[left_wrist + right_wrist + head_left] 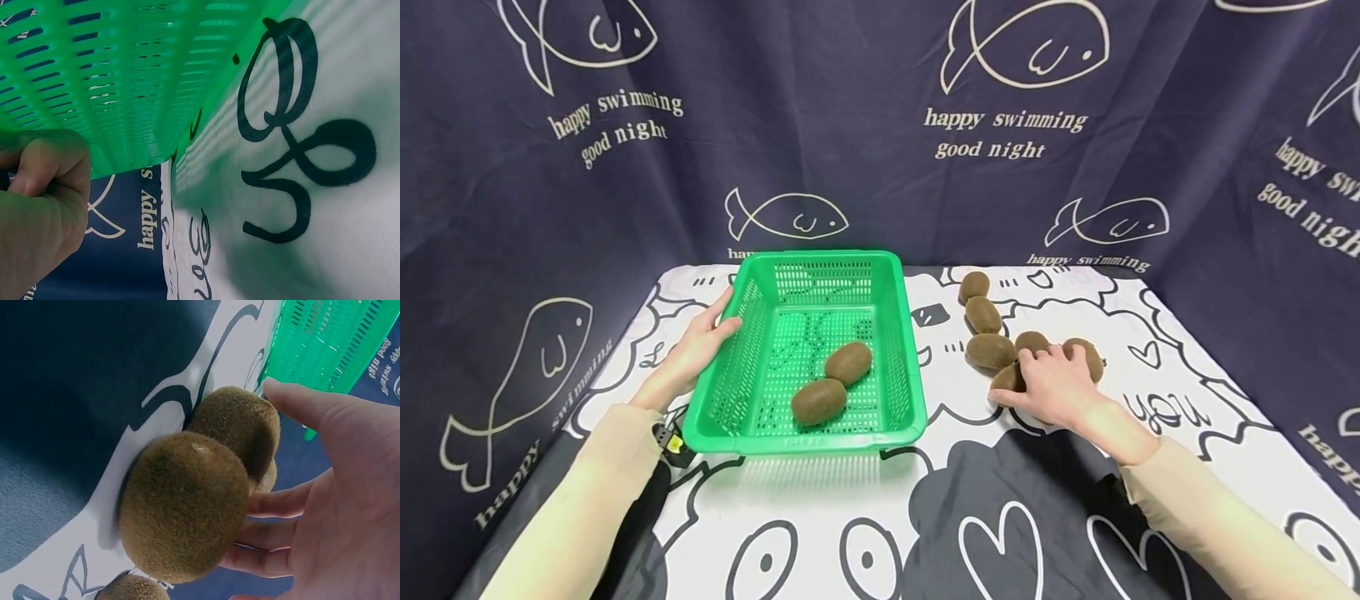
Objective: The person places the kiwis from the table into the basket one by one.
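Note:
A green plastic basket (805, 443) stands on the left half of the table, with two brown kiwis (818, 402) touching each other inside it. My left hand (702, 340) grips the basket's left rim, thumb over the edge; its curled fingers show beside the slotted wall (125, 81) in the left wrist view. To the right, my right hand (1060, 387) lies over a cluster of kiwis (991, 352), fingers spread. In the right wrist view, its thumb reaches to one kiwi (234, 425), while the fingers lie behind a nearer, larger-looking kiwi (184, 506). The palm partly hides the cluster.
Two more kiwis (974, 285) continue the line toward the back of the table. A black device with a yellow patch (675, 443) is at my left wrist. A dark blue curtain (880, 167) with fish drawings surrounds the patterned tablecloth (805, 500).

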A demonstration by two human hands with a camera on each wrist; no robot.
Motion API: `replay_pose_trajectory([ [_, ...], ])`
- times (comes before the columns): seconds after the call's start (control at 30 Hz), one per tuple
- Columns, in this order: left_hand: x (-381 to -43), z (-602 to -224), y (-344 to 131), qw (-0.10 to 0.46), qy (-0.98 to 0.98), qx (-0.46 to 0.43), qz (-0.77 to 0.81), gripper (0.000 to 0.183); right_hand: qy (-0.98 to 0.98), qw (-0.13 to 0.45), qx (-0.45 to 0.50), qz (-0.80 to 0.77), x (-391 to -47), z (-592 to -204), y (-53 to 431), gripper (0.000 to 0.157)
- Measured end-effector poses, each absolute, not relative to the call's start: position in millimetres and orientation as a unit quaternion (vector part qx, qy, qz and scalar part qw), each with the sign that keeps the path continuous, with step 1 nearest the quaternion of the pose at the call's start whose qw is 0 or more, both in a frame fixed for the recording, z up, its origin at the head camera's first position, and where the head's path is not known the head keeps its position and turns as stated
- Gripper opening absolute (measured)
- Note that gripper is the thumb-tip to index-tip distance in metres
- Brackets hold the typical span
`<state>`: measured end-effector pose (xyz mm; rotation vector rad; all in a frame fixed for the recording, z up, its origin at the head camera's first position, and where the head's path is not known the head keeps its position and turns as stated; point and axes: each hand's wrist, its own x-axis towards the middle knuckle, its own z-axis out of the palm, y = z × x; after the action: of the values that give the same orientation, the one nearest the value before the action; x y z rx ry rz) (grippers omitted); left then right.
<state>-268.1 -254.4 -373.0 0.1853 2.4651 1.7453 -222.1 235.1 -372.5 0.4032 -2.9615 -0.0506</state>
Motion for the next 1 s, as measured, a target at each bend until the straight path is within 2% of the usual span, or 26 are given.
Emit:
replay_pose_trajectory([
  [0.4, -267.6, -372.2, -253.2, 0.061, 0.808, 0.056, 0.584, 0.064, -0.983, 0.105, 0.145, -0.023, -222.6, -375.6, 233.1, 0.073],
  [0.63, -264.8, -376.9, -256.0, 0.063, 0.811, 0.05, 0.579, 0.065, -0.986, 0.083, 0.146, -0.019, -218.3, -375.4, 229.2, 0.078],
  [1.0, -266.7, -375.3, -256.2, 0.059, 0.813, 0.05, 0.577, 0.065, -0.977, 0.087, 0.195, 0.027, -221.5, -380.3, 228.7, 0.07],
])
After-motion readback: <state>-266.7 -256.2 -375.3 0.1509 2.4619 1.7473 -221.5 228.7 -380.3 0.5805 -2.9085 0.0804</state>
